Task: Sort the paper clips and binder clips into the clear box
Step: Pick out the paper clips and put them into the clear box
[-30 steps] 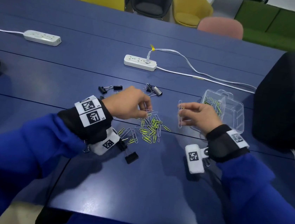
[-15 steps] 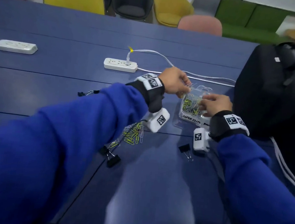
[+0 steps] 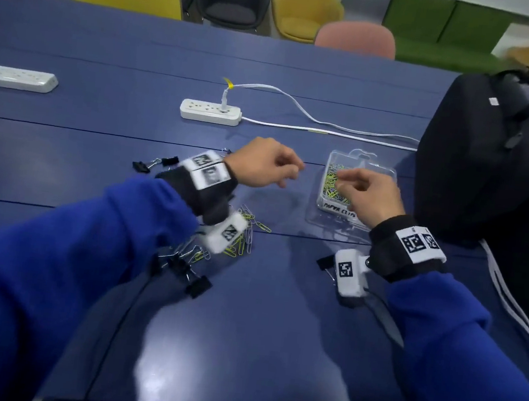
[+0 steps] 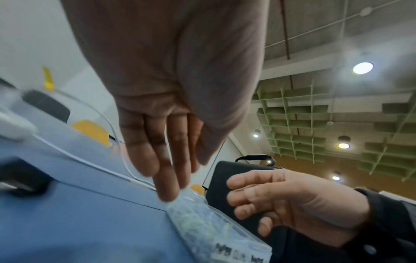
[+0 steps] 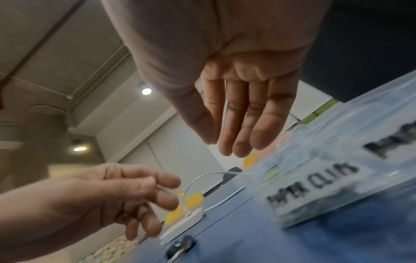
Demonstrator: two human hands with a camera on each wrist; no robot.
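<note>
Leftmost, a power strip (image 3: 18, 78) lies well apart from the work. Next, two binder clips (image 3: 155, 164) sit behind the left forearm, and more binder clips (image 3: 189, 277) lie nearer the table (image 3: 258, 331) edge, just beside the loose paper clips (image 3: 246, 231), which are partly hidden under the left wrist. Left hand (image 3: 265, 167): above the table between the pile and the box, fingers loosely bent; the right wrist view hints at thin wire near its fingertips, too blurred to settle, so whether it holds anything cannot be told. Behind it, a second power strip (image 3: 210, 112) with its white cable (image 3: 330, 129). Box (image 3: 388, 175): clear, lid off, already holding a heap of paper clips, labelled on its near wall. Right hand (image 3: 368, 192): over the box, fingers straight and relaxed, gripping nothing. One binder clip (image 3: 325, 262) lies beside the right wrist. Far right, a black bag (image 3: 479, 158) stands close against the box. Step judged: mid-sort, a drop-off at the box. Next move calls for a return to the pile and a fine pinch on thin wire. Obstacles: tangled clips, the left wrist camera hanging over the pile.
</note>
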